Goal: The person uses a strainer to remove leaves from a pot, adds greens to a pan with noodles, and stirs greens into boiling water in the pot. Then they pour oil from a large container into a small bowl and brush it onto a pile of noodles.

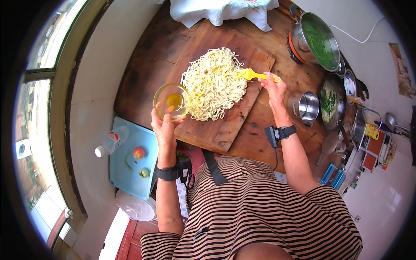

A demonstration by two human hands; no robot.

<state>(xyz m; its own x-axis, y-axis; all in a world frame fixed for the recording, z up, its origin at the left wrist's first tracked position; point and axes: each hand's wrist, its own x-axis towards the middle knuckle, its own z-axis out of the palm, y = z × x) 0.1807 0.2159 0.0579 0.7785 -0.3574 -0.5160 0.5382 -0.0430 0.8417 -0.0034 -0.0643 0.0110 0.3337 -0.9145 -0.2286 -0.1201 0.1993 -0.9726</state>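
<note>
A heap of noodles (pixel 214 84) lies on a wooden cutting board (pixel 221 133) on the wooden table. My left hand (pixel 164 126) holds a clear glass bowl (pixel 179 112) with some yellow oil (pixel 174 100) in it, at the near left edge of the heap. In my right hand (pixel 274 87) is a yellow basting brush (pixel 255 75), gripped by its handle. The brush's head touches the right side of the noodles, and its bristle tips are hard to make out among them.
A pot of greens (pixel 320 42), a steel pot (pixel 308 107) and a pan of chopped food (pixel 331 100) stand right. White cloth (pixel 224 11) lies at the back. On the left, a blue tray (pixel 130 175) holds a plastic bottle (pixel 113 139), tomatoes (pixel 138 152) and a green pepper (pixel 127 161).
</note>
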